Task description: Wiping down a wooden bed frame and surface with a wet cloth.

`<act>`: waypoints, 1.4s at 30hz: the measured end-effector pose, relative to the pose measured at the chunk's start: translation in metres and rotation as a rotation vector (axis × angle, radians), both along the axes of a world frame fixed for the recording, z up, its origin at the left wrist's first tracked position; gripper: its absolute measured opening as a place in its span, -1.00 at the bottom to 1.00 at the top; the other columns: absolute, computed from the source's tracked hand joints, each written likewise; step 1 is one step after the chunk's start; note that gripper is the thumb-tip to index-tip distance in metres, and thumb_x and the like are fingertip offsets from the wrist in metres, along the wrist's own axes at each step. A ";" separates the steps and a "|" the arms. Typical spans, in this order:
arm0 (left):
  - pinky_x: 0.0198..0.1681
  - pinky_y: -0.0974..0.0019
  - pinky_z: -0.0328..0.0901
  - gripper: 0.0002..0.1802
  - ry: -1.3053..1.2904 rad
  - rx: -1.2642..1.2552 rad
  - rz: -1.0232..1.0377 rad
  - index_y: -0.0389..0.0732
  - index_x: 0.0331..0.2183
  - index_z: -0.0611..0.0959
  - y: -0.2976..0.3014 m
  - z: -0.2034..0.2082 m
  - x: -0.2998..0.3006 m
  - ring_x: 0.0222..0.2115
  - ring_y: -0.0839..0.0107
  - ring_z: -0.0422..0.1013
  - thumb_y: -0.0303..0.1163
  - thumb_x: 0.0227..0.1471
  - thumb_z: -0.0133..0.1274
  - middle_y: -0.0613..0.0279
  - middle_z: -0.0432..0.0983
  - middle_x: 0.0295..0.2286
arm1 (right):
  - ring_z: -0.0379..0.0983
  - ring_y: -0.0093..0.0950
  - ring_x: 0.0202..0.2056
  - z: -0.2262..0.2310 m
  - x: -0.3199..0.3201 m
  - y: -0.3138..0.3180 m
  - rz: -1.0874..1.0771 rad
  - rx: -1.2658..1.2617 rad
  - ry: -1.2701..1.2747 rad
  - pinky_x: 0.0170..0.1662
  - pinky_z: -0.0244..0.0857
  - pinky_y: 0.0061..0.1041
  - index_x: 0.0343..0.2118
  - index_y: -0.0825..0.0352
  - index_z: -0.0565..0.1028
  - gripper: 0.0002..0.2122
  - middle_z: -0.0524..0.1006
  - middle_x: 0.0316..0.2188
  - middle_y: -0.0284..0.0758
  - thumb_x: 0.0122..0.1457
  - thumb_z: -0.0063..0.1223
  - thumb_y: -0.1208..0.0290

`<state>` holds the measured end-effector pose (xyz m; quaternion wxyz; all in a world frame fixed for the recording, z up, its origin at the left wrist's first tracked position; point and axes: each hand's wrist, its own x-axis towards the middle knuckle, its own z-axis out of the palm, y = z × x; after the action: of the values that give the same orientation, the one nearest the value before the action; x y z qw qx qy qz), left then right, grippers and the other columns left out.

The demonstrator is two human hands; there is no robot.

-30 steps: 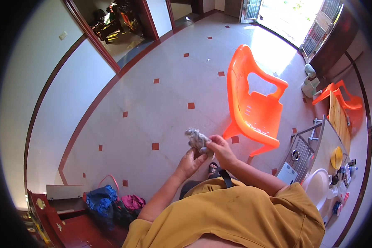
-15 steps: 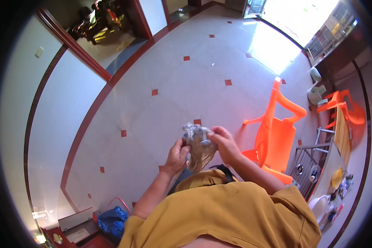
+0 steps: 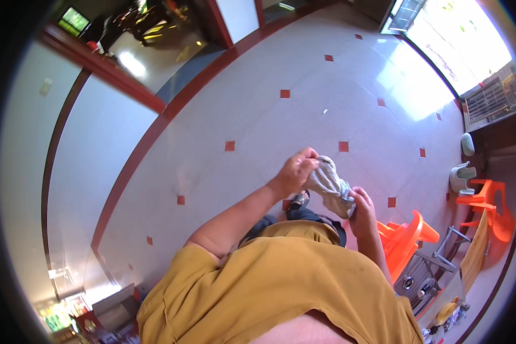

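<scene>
A pale grey, crumpled cloth (image 3: pixel 330 184) stretches between my two hands in front of my body; whether it is a rag or a small garment I cannot tell. My left hand (image 3: pixel 297 172) pinches its upper left end with the fingers closed. At the lower right end, my right hand (image 3: pixel 362 211) grips the edge between thumb and fingers. The cloth hangs in the air above the tiled floor, with bluish-grey patches near the right hand.
An orange plastic chair (image 3: pixel 404 243) stands close by my right arm. Beyond it are a grey metal rack (image 3: pixel 418 275), a wooden board (image 3: pixel 476 249) and another orange chair (image 3: pixel 487 206). A pale bin (image 3: pixel 462 178) stands by the right wall. Pale floor (image 3: pixel 258 132) reaches the bright doorway.
My hands have shifted right and the cloth now hangs stretched slantwise between them instead of bunched up. The left hand has risen above the right. The view has turned, and the near chair shows lower.
</scene>
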<state>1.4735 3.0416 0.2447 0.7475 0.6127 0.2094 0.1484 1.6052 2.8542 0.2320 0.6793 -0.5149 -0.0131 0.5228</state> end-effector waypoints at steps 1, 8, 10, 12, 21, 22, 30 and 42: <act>-0.35 0.56 0.14 -0.84 -0.017 -0.056 0.017 -0.23 -0.38 0.40 0.020 0.004 0.012 -0.44 0.66 0.16 -0.36 0.02 -0.21 0.41 0.26 -0.50 | 0.31 -0.61 -0.40 0.008 0.013 0.026 0.044 -0.009 -0.063 -0.32 0.21 -0.61 -0.38 0.31 0.34 -0.86 0.37 -0.48 -0.42 0.00 0.01 0.44; -0.36 0.59 0.14 -0.86 0.045 0.174 0.138 -0.23 -0.38 0.41 0.162 0.001 0.082 -0.45 0.70 0.16 -0.38 0.03 -0.19 0.43 0.27 -0.51 | 0.34 -0.50 -0.24 0.034 0.110 0.183 0.519 -0.100 -0.609 -0.18 0.26 -0.52 -0.13 0.45 0.26 -0.40 0.40 -0.30 -0.24 -0.18 0.27 0.20; -0.36 0.60 0.14 -0.86 0.063 0.175 0.130 -0.23 -0.38 0.41 0.209 -0.010 0.107 -0.45 0.70 0.17 -0.38 0.03 -0.19 0.43 0.27 -0.51 | 0.36 -0.53 -0.30 0.034 0.138 0.233 0.530 -0.185 -0.703 -0.22 0.27 -0.55 -0.15 0.46 0.30 -0.48 0.42 -0.35 -0.23 -0.13 0.21 0.24; -0.36 0.53 0.17 -0.86 0.105 0.086 0.154 -0.27 -0.42 0.41 0.249 -0.021 0.132 -0.45 0.66 0.19 -0.39 0.03 -0.15 0.40 0.29 -0.53 | 0.35 -0.55 -0.33 0.024 0.162 0.267 0.470 -0.203 -0.699 -0.24 0.26 -0.56 -0.18 0.46 0.33 -0.52 0.43 -0.38 -0.23 -0.12 0.19 0.25; -0.34 0.50 0.23 -0.86 0.020 0.166 -0.196 -0.23 -0.35 0.44 0.417 -0.001 0.323 -0.43 0.64 0.24 -0.38 0.08 -0.16 0.37 0.35 -0.49 | 0.33 -0.61 -0.44 0.045 0.297 0.410 0.266 -0.315 -0.484 -0.39 0.23 -0.63 -0.29 0.51 0.41 -0.46 0.43 -0.47 -0.30 -0.15 0.19 0.06; -0.33 0.48 0.23 -0.85 0.020 0.201 -0.237 -0.24 -0.35 0.44 0.431 0.005 0.348 -0.43 0.63 0.25 -0.38 0.08 -0.16 0.35 0.36 -0.49 | 0.33 -0.61 -0.45 0.037 0.314 0.423 0.230 -0.362 -0.524 -0.41 0.22 -0.64 -0.29 0.49 0.41 -0.49 0.43 -0.47 -0.31 -0.14 0.18 0.09; -0.38 0.50 0.22 -0.84 0.095 0.232 -0.304 -0.21 -0.37 0.50 0.561 0.043 0.505 -0.47 0.61 0.25 -0.35 0.00 -0.06 0.36 0.36 -0.52 | 0.35 -0.56 -0.44 -0.045 0.487 0.561 0.020 -0.272 -0.536 -0.33 0.26 -0.59 -0.35 0.45 0.43 -0.75 0.44 -0.45 -0.34 -0.10 -0.02 0.42; -0.37 0.38 0.26 -0.72 -0.138 0.792 -0.294 -0.25 -0.23 0.49 0.766 0.048 0.625 -0.48 0.34 0.34 -0.49 -0.09 0.01 0.17 0.34 -0.43 | 0.34 -0.47 -0.52 -0.073 0.685 0.928 0.536 0.021 -1.550 -0.46 0.24 -0.54 -0.42 0.24 0.42 -0.77 0.42 -0.54 -0.37 -0.16 0.09 0.29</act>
<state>2.0982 3.8079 0.2924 0.4801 0.8644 -0.0037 0.1496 2.2903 3.7821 0.1589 0.3341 -0.7030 -0.6063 0.1629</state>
